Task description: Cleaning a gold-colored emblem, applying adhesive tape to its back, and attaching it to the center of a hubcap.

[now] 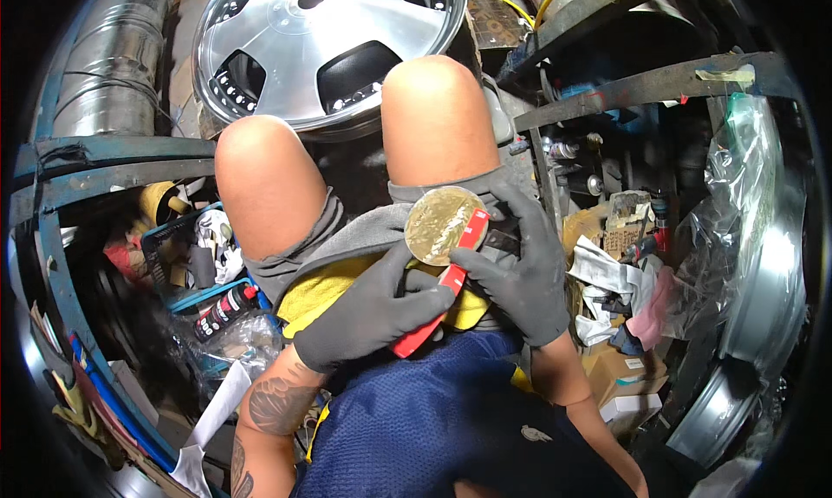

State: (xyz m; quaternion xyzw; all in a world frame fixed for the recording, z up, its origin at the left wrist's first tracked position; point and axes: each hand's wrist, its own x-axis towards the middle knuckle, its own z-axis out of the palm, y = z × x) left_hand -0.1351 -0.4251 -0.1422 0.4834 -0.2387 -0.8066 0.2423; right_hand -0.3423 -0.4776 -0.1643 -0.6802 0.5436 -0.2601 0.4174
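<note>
My left hand and my right hand, both in dark grey gloves, are together above my lap. Between them is a round disc with a shiny, gold-toned, uneven face turned up. A red tape strip with light print lies across the disc's right side and runs down past my left fingers. My left hand is closed on the strip, its thumb against the disc's lower left edge. My right thumb presses the strip at the disc's lower edge, while the fingers curl around the right side. The disc's underside is hidden.
A large polished alloy wheel lies beyond my knees. A yellow cloth is on my lap. On the left are a blue crate and a dark bottle; on the right, rags, a cardboard box and a plastic-wrapped rim.
</note>
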